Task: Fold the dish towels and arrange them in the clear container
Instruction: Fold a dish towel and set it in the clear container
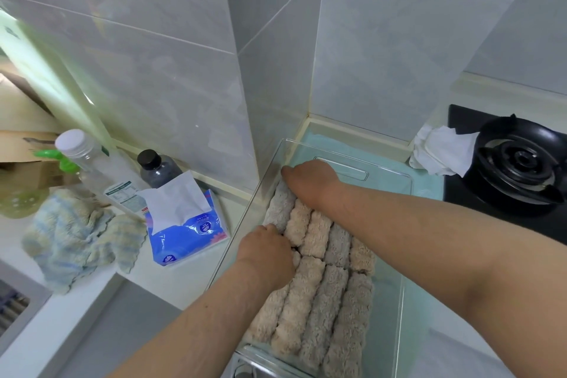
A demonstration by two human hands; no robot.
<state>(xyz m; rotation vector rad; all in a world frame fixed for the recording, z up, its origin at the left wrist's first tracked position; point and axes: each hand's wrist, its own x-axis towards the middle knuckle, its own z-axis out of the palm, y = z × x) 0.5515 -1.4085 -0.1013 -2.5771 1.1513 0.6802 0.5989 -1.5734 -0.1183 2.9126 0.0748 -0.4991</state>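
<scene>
A clear container (402, 255) stands on the counter in front of me. Several folded beige and grey dish towels (322, 301) stand on edge in rows along its left side. A grey folded towel (280, 205) sits at the far left against the wall of the container. My right hand (310, 181) presses down on its far end, fingers hidden behind it. My left hand (267, 252) grips the near end of the same towel, fingers tucked between towels. A crumpled striped blue-yellow towel (76, 236) lies loose on the counter to the left.
A blue tissue pack (187, 233) lies left of the container. Behind it stand a dark bottle (156, 169) and a clear bottle with a white cap (82, 156). A black gas burner (521, 166) and crumpled white paper (441, 150) are at the right. Tiled walls close the back.
</scene>
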